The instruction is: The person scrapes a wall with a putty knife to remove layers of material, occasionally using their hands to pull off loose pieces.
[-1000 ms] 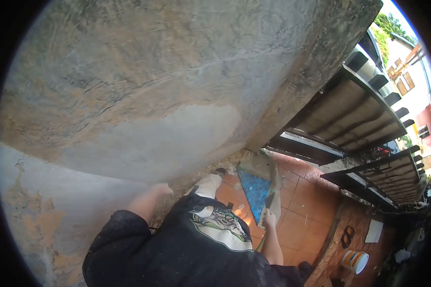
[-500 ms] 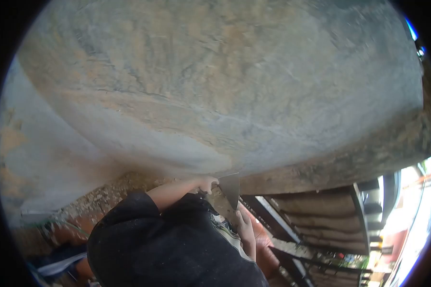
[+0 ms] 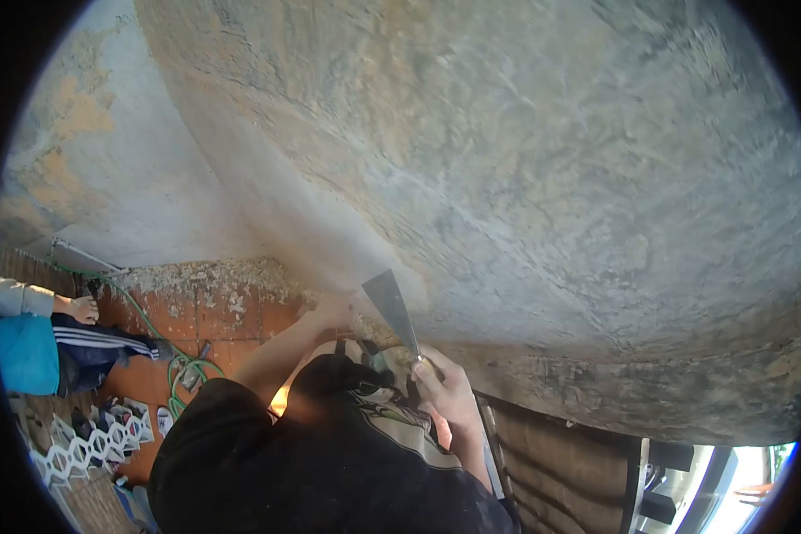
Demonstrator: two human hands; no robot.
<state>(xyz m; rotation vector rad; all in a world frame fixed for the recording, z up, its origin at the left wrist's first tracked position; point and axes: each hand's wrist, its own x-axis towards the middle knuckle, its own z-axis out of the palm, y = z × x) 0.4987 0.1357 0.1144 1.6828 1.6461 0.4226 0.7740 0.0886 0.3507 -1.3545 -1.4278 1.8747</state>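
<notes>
In the head view, gripped the scraper (image 3: 392, 307) just below centre by its handle with the right hand (image 3: 447, 390) near 5 o'clock, pointing it toward 11. Could not tell contact with the mottled wall (image 3: 472, 133) around 12 o'clock. Held the left hand (image 3: 333, 310) apart from the right, near 8 o'clock, too blurred to tell its grasp. Showed another person (image 3: 27, 351) near 9 o'clock, beside orange floor tiles (image 3: 222, 327).

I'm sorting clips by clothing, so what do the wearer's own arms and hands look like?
The left hand and right hand are bare, with no gloves or watch visible. The forearms are uncovered below the short sleeves of a black shirt with a pale print.
</notes>
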